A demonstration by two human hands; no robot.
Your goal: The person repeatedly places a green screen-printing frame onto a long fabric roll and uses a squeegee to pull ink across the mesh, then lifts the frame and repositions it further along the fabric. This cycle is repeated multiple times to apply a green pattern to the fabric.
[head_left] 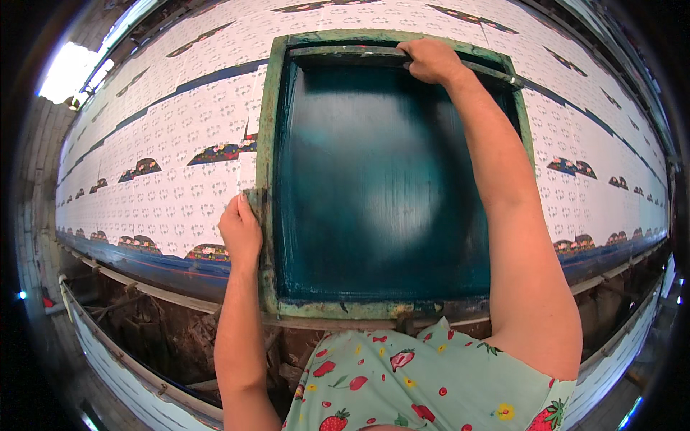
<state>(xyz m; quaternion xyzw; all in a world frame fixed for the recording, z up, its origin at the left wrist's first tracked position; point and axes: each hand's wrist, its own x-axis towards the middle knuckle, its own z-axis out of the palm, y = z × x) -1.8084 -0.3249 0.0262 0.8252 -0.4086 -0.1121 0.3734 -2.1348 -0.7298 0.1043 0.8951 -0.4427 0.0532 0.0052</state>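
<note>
A large green-stained printing screen (388, 179) lies on the patterned cloth before me, its mesh coated with dark teal ink. Its frame (272, 144) is wooden and smeared with paint. Along the far inner side runs a long squeegee (345, 54), reaching nearly from one side to the other. My right hand (433, 61) is closed over the squeegee's top edge, the arm stretched across the screen. At the frame's left side my left hand (241, 226) pinches a small tab (253, 197) sticking out from it, thumb on top.
White cloth (187, 118) with small prints and dark flowered patches covers the long table on both sides. A wooden rail (158, 287) follows the table's near edge. Beyond a dark gap with brown debris (154, 327), another pale printed surface (129, 373) shows at lower left.
</note>
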